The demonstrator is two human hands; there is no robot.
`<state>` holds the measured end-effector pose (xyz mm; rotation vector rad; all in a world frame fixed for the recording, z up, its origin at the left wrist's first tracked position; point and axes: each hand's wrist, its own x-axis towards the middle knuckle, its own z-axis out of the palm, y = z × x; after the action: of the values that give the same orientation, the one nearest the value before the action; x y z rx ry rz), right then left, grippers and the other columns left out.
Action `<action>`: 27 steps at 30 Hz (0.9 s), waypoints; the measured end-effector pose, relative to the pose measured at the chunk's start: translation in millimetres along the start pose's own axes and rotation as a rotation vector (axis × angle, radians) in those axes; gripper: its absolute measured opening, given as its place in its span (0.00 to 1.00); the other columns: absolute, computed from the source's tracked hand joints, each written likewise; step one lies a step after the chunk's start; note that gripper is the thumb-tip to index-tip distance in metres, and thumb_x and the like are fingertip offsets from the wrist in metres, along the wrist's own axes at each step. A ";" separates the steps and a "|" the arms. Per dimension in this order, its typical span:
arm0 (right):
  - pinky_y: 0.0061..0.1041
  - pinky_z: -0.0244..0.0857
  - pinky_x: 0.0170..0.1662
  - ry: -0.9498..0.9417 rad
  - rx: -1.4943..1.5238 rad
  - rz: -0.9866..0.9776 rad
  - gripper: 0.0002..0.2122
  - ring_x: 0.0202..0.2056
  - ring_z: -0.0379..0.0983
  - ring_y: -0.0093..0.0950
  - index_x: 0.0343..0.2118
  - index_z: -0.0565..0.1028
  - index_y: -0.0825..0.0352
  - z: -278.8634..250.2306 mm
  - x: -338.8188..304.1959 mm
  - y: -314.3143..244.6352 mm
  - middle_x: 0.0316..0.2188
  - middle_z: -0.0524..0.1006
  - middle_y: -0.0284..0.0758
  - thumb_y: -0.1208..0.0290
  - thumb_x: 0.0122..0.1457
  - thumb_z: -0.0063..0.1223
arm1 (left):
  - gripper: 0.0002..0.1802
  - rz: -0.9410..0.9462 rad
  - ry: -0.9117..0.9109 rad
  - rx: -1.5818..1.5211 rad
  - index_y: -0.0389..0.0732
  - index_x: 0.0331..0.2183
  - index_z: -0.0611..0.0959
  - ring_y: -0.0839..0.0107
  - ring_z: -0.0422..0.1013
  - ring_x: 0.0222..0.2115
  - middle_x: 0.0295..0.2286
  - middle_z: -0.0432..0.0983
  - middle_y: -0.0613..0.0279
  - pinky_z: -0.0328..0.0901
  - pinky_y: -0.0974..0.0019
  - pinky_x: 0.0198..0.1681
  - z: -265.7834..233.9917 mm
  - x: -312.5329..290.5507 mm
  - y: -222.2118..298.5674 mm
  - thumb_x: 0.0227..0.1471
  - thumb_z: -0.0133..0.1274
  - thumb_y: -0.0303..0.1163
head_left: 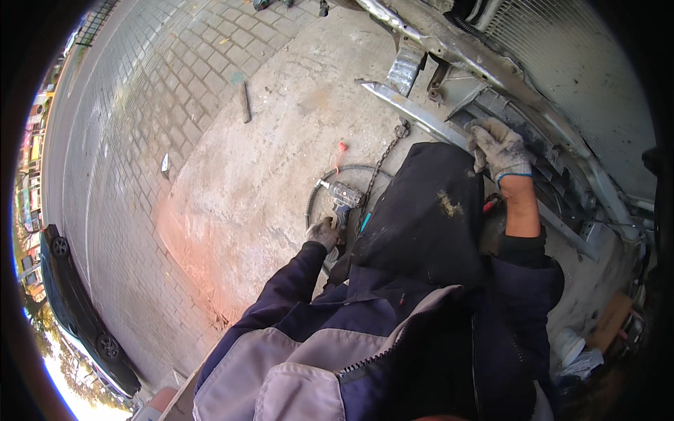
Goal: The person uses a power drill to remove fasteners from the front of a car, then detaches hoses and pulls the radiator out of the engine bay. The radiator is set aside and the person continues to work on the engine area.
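Observation:
In a dirty grey work glove, my left hand (pixel 323 234) is closed round the handle of a grey and blue impact wrench (pixel 344 195). The tool is low over the concrete, its nose pointing away to the left. My right hand (pixel 500 146), also gloved, is at the silver metal beam (pixel 414 112) of a vehicle's stripped front end. Its fingers are curled, and whatever lies inside them is hidden. My dark-trousered knee (pixel 428 203) is between both hands. A chain (pixel 379 165) runs along the ground beside the wrench.
A dark hose (pixel 311 200) loops round the wrench, near a red tag (pixel 342 147). Farther off, a rusty bar (pixel 246 103) lies on the concrete. A radiator (pixel 540 35) is at the upper right. Cardboard (pixel 609 321) and clutter lie lower right; a black car (pixel 81 309) stands far left.

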<state>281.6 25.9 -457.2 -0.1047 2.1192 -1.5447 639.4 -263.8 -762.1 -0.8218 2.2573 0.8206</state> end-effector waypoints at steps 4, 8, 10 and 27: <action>0.20 0.66 0.23 -0.012 0.028 0.009 0.10 0.19 0.70 0.14 0.50 0.84 0.69 8.0 1.3 -1.4 0.28 0.83 0.30 0.68 0.76 0.58 | 0.48 -0.090 -0.048 0.191 0.29 0.58 0.80 0.44 0.81 0.56 0.50 0.85 0.36 0.75 0.49 0.59 15.5 25.4 43.2 0.53 0.68 0.63; 0.22 0.67 0.25 -0.025 0.034 -0.013 0.10 0.21 0.71 0.15 0.48 0.85 0.69 3.0 -2.6 0.3 0.28 0.83 0.28 0.67 0.76 0.58 | 0.53 -0.196 -0.017 0.089 0.29 0.62 0.74 0.44 0.80 0.59 0.56 0.82 0.34 0.74 0.49 0.62 18.1 40.5 38.1 0.50 0.70 0.61; 0.22 0.66 0.26 -0.022 0.031 -0.050 0.11 0.21 0.71 0.15 0.48 0.86 0.69 -3.6 -6.3 1.4 0.28 0.83 0.28 0.67 0.75 0.59 | 0.58 -0.175 -0.030 0.040 0.26 0.66 0.69 0.43 0.78 0.62 0.58 0.80 0.31 0.72 0.49 0.65 7.9 39.8 30.7 0.51 0.71 0.59; 0.30 0.78 0.44 -0.051 -0.119 -0.543 0.14 0.36 0.83 0.30 0.48 0.85 0.71 19.3 -45.2 -78.9 0.35 0.86 0.41 0.66 0.65 0.71 | 0.16 0.630 0.421 -0.852 0.33 0.45 0.85 0.64 0.83 0.32 0.34 0.86 0.55 0.80 0.58 0.38 -284.1 -140.8 219.3 0.55 0.66 0.28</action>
<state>311.0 -2.6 -373.8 -0.8097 2.2538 -1.6704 484.1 -281.1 -409.7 -0.6489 2.5564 2.1688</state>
